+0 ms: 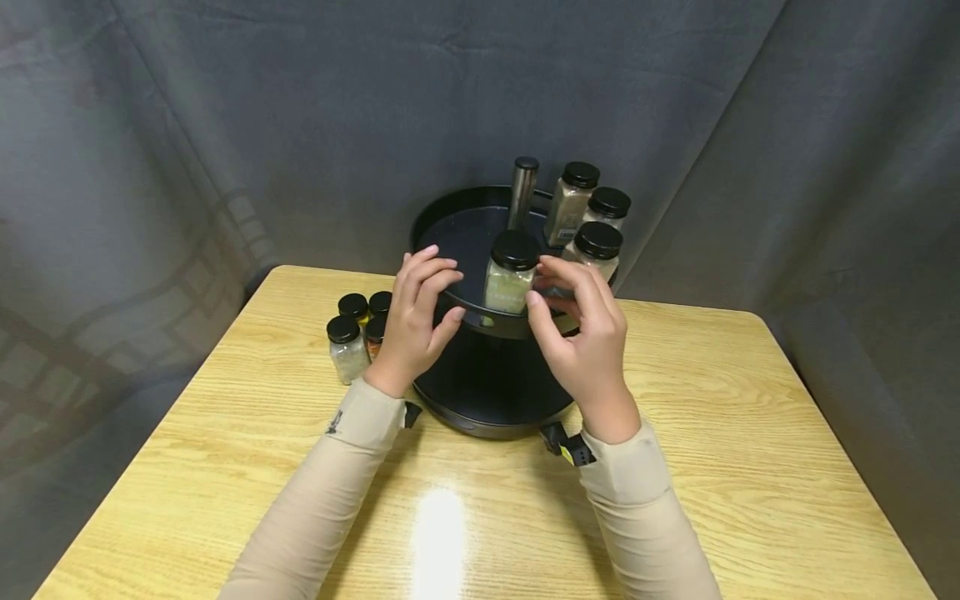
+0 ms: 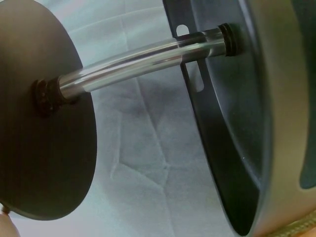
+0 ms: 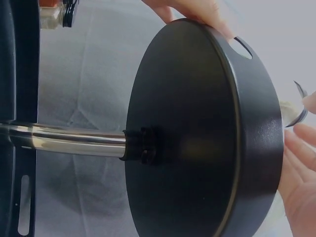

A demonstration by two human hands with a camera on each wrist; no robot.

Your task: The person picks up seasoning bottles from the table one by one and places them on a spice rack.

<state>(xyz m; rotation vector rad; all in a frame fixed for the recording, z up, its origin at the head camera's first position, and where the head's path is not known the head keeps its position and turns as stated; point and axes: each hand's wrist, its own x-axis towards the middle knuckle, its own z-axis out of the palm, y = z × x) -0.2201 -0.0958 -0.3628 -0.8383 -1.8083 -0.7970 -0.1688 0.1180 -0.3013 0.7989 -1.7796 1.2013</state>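
A squat jar with pale green contents and a black lid [image 1: 512, 279] stands upright at the front of the upper tier of a black two-tier turntable [image 1: 491, 421]. Beside its right side is my right hand [image 1: 588, 333], fingers loosely bent and fingertips close to the glass; whether they touch it is hard to tell. My left hand [image 1: 420, 312] hovers around the left front of the upper tier's rim [image 1: 427, 218], fingers spread and holding nothing. In the right wrist view, left fingers [image 3: 207, 11] lie at the tier's edge. The left wrist view mostly shows the metal post [image 2: 143, 61] between tiers.
Three black-lidded jars, one of them a tall jar [image 1: 570, 204], stand along the upper tier's right side, near the upright handle [image 1: 522, 192]. Several small jars, including a white one [image 1: 348, 350], cluster on the wooden table [image 1: 285, 450] left of the turntable. A grey curtain [image 1: 337, 125] hangs behind.
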